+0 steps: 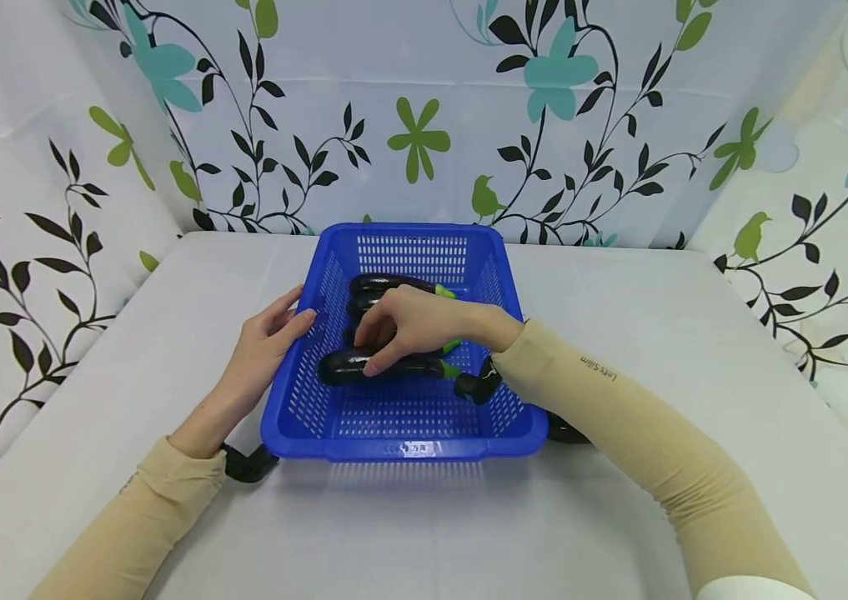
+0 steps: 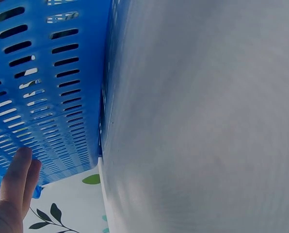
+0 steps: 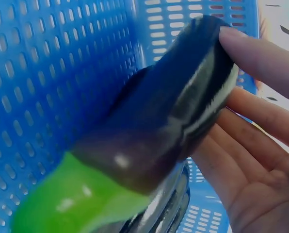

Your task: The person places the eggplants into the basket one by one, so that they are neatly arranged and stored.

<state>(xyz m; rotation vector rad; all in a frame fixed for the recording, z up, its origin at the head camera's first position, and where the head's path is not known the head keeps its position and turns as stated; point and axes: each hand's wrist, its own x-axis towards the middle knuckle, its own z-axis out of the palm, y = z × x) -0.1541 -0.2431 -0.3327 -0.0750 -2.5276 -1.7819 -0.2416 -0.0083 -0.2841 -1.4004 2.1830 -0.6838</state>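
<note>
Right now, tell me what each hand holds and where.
Right hand grips the front dark purple eggplant mid-body. Left hand rests on the blue plastic basket, holding nothing.

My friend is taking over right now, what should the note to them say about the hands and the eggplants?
Right hand: fingers curled round the nearest eggplant, inside the blue basket.
Left hand: fingers straight, resting against the basket's left wall.
Other eggplants: lying in the basket behind the held one; the hand hides part of them, so the count is unclear.
Done: eggplants sit in the basket on the white table.
Left: the held eggplant is neither released nor lifted clear.
</note>
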